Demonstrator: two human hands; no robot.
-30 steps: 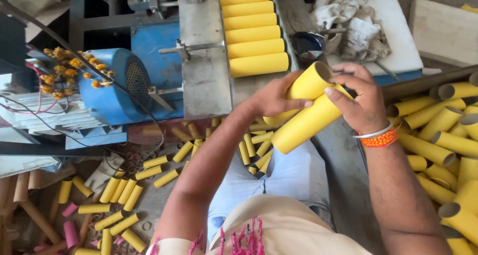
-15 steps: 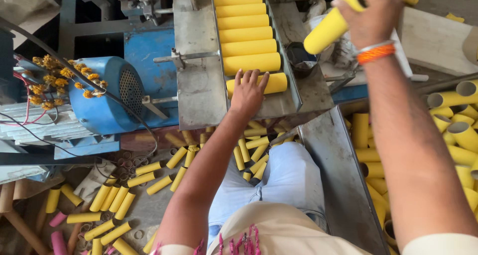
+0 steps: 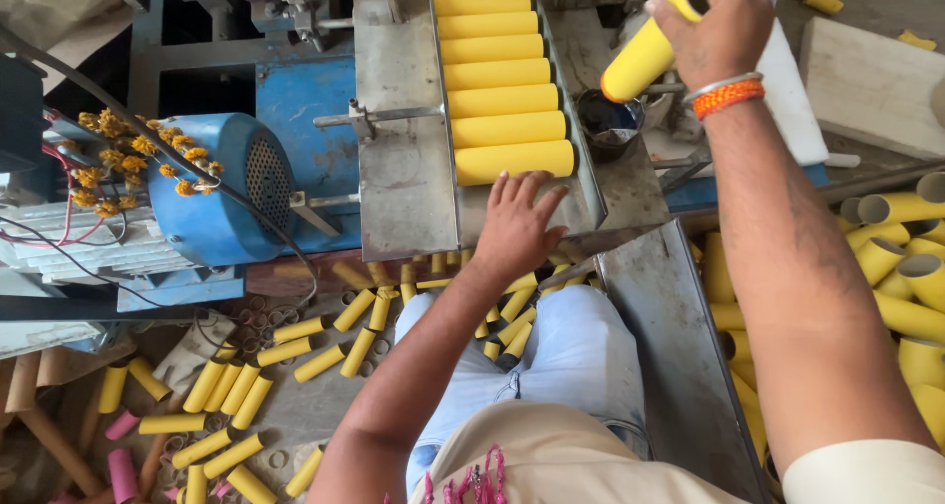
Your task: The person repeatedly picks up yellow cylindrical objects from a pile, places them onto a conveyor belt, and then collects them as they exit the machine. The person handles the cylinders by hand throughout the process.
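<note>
The left hand (image 3: 519, 223) lies open, fingers spread, on the near end of the metal chute (image 3: 404, 189), its fingertips touching the nearest yellow tube (image 3: 514, 159) in the row (seven or so lie side by side). The right hand (image 3: 714, 22), far right, grips a yellow cardboard cone (image 3: 645, 56) above a small dark pot (image 3: 605, 120). A blue motor (image 3: 221, 199) sits left.

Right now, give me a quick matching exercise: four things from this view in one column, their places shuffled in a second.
1. right hand
2. left hand
3. blue motor
4. small yellow tubes

A. scattered on the floor
B. flat on the metal chute, fingers touching the lowest tube in the row
C. raised at top right, holding a yellow tube
D. left of the chute

Pairs: 1-C, 2-B, 3-D, 4-A
</note>
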